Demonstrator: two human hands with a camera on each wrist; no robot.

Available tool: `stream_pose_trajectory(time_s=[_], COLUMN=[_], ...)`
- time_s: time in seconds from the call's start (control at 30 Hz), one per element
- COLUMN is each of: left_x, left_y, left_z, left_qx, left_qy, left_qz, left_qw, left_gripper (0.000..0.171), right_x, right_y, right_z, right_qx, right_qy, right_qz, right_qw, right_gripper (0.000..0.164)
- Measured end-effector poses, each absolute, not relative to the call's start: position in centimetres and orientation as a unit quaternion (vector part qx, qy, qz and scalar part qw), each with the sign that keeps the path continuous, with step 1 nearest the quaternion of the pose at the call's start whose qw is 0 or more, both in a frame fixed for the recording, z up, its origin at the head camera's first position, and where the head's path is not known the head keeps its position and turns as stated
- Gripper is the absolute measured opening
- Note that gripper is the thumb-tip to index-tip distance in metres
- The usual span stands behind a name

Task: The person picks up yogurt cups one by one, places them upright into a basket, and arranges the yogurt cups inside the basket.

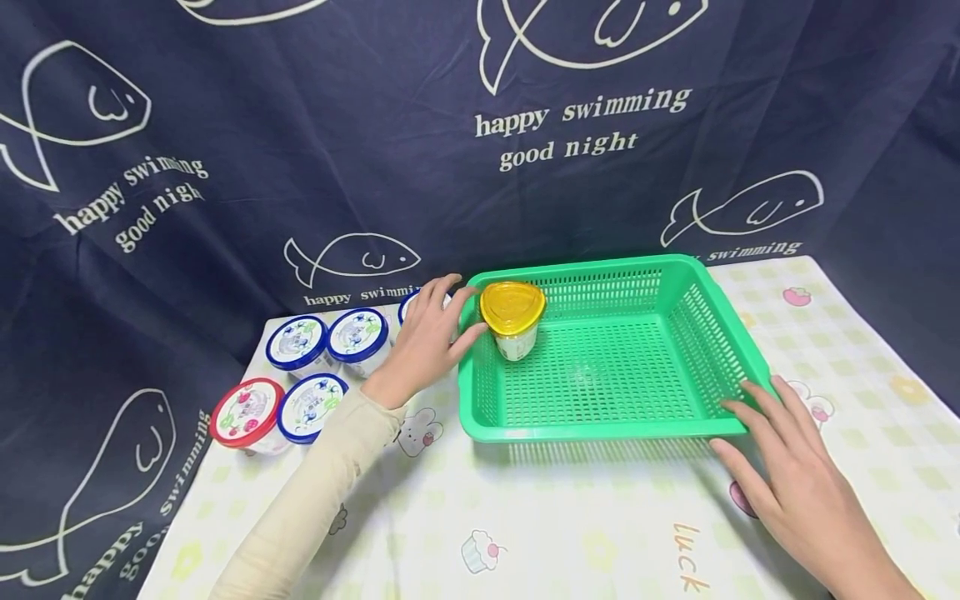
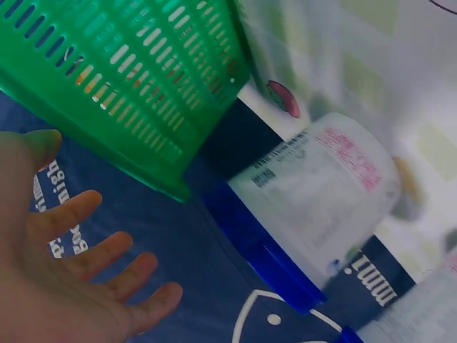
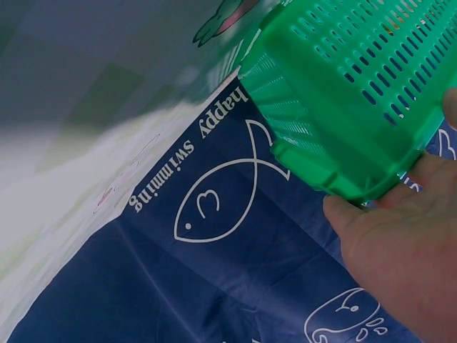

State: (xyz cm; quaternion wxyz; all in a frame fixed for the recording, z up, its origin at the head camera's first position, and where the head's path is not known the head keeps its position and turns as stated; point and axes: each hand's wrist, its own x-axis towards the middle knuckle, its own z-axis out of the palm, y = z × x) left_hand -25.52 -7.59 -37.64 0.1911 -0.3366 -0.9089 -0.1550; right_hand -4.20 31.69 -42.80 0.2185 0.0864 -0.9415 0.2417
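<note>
A tub with a yellow lid (image 1: 513, 308) stands inside the green plastic basket (image 1: 600, 432), at its back left corner. Beside the basket's left rim, my left hand (image 1: 423, 343) has its fingers loosely spread and holds nothing. The left wrist view shows those fingers apart from the basket, near a blue-lidded tub (image 2: 314, 193). At the front right corner, my right hand (image 1: 798, 471) holds the basket rim, fingers over the edge and thumb on the outside. In the right wrist view, part of those fingers is hidden behind the rim.
Left of the basket stand several blue-lidded tubs (image 1: 358, 333) and a red-lidded tub (image 1: 247, 412). My left hand partly covers the rearmost one. A patterned tablecloth (image 1: 570, 517) lies underneath, and a dark blue curtain (image 1: 420, 125) with fish drawings hangs right behind the table.
</note>
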Motion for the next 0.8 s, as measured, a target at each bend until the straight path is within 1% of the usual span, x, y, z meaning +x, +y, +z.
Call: stream_pose_trajectory(time_s=[0.13, 0.5, 0.8], left_x=[-25.6, -26.2, -26.7], left_y=[-8.6, -10.7, -11.2], left_z=[-37.7, -37.5, -37.9], left_qx=[-0.32, -0.295, -0.282], left_qy=[-0.916, -0.92, -0.925], left_qz=[-0.157, -0.164, -0.167], left_qw=[0.185, 0.199, 0.193], left_gripper=[0.05, 0.048, 0.048], right_x=[-4.2, -4.1, -4.2], right_y=[31.7, 31.6, 31.6], right_z=[-42.8, -42.7, -42.9], right_qx=[0.086, 0.083, 0.081], right_qy=[-0.942, -0.943, -0.943], right_qz=[0.243, 0.24, 0.233], right_qw=[0.216, 0.216, 0.223], right_gripper=[0.044, 0.047, 0.047])
